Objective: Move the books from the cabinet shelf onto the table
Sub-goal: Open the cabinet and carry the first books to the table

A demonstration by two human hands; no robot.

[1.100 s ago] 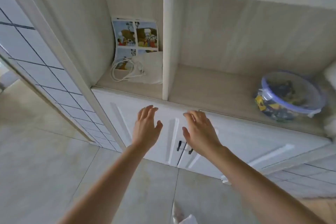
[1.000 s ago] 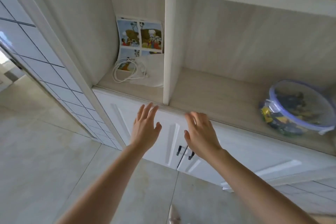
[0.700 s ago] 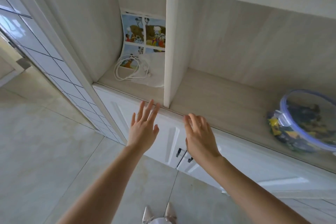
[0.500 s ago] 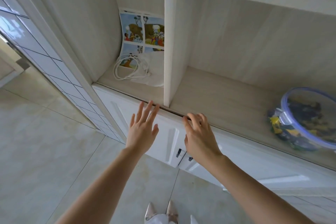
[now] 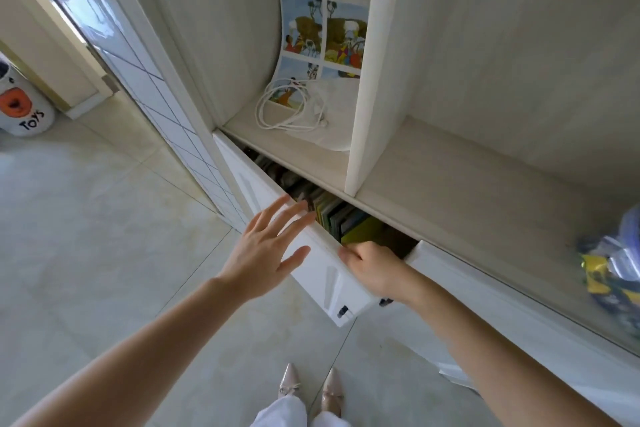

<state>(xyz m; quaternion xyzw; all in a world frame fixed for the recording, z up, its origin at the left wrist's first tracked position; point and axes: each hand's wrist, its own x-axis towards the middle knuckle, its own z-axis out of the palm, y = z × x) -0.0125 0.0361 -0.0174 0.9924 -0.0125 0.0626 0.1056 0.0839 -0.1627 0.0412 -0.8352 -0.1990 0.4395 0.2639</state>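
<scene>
My right hand (image 5: 372, 267) curls over the top edge of the white cabinet door (image 5: 322, 270), gripping it. My left hand (image 5: 266, 253) hovers spread, just beside that door's outer face. Behind the door, the books (image 5: 332, 215) stand upright inside the cabinet.

books (image 5: 332, 215) inside cabinet behind door (image 5: 311, 253) | cable (image 5: 287, 107) on shelf (image 5: 294, 149) above
</scene>
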